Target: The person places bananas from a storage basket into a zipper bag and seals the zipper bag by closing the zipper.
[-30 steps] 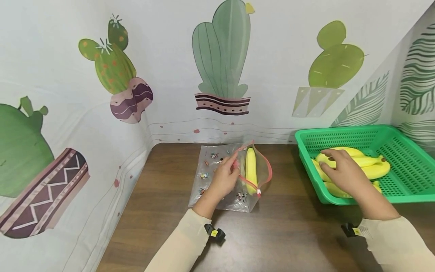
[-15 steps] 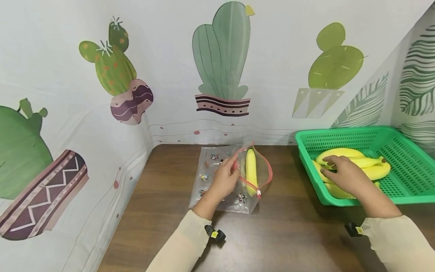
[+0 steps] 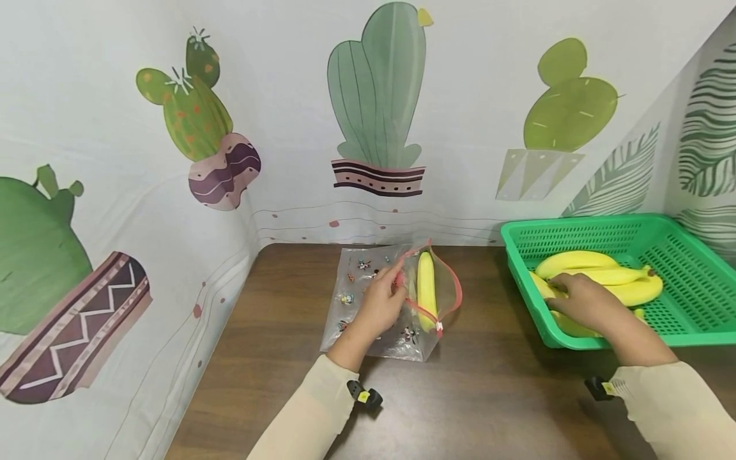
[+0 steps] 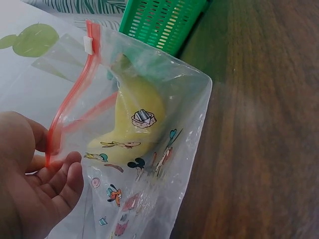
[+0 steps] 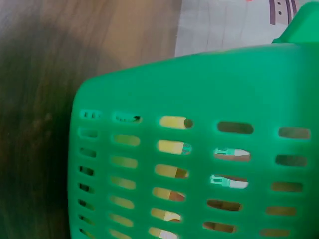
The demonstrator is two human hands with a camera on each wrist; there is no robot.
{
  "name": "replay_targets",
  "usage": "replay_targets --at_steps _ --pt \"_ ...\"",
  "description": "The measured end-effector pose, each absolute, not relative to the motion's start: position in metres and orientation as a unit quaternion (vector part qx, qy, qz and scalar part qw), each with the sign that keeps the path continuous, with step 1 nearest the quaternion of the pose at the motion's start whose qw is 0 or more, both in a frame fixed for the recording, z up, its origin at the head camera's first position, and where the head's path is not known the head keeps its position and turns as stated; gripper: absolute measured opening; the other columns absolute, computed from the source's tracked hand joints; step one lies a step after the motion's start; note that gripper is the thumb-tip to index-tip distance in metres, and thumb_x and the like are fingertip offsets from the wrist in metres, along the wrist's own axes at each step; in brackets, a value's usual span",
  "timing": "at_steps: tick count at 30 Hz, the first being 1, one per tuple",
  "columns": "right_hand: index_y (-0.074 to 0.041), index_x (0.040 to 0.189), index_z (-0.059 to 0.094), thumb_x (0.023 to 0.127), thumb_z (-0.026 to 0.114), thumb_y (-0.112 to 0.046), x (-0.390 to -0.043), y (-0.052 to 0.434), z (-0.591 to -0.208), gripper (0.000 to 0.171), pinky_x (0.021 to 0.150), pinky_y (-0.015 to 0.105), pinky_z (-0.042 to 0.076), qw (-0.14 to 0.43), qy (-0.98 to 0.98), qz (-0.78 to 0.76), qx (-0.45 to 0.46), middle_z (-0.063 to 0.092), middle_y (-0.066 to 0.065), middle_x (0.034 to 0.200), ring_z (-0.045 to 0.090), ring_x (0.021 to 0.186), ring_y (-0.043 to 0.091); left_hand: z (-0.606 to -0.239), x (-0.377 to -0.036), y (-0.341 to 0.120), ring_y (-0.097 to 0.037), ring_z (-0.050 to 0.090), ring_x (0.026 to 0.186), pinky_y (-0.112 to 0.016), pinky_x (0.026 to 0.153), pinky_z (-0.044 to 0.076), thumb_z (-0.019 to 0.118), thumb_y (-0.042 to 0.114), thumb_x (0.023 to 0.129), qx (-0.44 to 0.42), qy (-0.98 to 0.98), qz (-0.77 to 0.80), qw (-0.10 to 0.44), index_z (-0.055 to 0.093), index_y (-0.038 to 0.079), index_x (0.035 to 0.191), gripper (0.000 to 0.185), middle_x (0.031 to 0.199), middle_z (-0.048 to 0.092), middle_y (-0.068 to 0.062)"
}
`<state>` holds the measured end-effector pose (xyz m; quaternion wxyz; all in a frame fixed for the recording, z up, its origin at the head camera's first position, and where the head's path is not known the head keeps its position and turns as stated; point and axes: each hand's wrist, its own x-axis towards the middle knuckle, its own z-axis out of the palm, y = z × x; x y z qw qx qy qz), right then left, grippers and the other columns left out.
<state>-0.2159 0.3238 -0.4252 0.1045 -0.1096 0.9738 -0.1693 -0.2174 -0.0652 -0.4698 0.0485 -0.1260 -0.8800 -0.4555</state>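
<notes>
A clear zip bag (image 3: 368,306) printed with cartoon stickers lies on the brown table, its red zip mouth held up and agape. One yellow banana (image 3: 425,287) lies inside it. My left hand (image 3: 395,285) pinches the red zip edge (image 4: 65,114); the left wrist view shows the same banana (image 4: 142,112) through the plastic, with my left hand (image 4: 52,159) at the lower left. My right hand (image 3: 560,297) is inside the green basket (image 3: 575,225), its fingers curled over a banana (image 3: 569,322) at the near left, beside the other bananas (image 3: 609,275).
A cactus-print cloth wall closes off the back and left of the table (image 3: 489,396). The basket stands at the right edge against the backdrop. The right wrist view shows only the basket's slotted wall (image 5: 199,99) close up.
My right hand has slid from the top of the banana pile down to a banana at the basket's near left. The left hand and bag have stayed put.
</notes>
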Motion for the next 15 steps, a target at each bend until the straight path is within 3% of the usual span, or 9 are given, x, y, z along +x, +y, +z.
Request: replay_targets --at_steps 4,10,15 --pt "0.017 0.134 0.049 0.094 0.065 -0.024 -0.2171 0.3248 -0.4272 0.06 0.088 0.066 0.048 0.123 0.975 -0.16 -0.095 0.054 0.042 0.129 0.051 0.116 0.062 -0.4698 -0.2175 -0.0659 -0.021 0.056 0.101 -0.035 0.089 0.049 0.053 0.016 0.098 -0.129 -0.879 -0.457 0.048 0.042 0.011 0.154 0.058 0.128 0.06 -0.009" --pt "0.019 0.135 0.046 0.094 0.065 -0.025 -0.2188 0.3258 -0.4308 0.062 0.088 0.066 0.048 0.136 0.975 -0.151 -0.085 0.052 0.043 0.13 0.05 0.117 0.062 -0.4697 -0.2174 -0.0659 -0.023 0.057 0.113 -0.041 0.101 0.05 0.052 0.02 0.1 -0.124 -0.879 -0.458 0.047 0.042 0.011 0.154 0.056 0.138 0.058 -0.01" --pt "0.022 0.134 0.044 0.094 0.064 -0.025 -0.2214 0.3276 -0.4349 0.064 0.085 0.063 0.049 0.144 0.976 -0.141 -0.084 0.054 0.044 0.127 0.054 0.113 0.061 -0.4705 -0.2174 -0.0657 -0.021 0.057 0.113 -0.041 0.1 0.05 0.051 0.021 0.101 -0.122 -0.883 -0.452 0.05 0.043 0.013 0.154 0.055 0.137 0.059 -0.009"
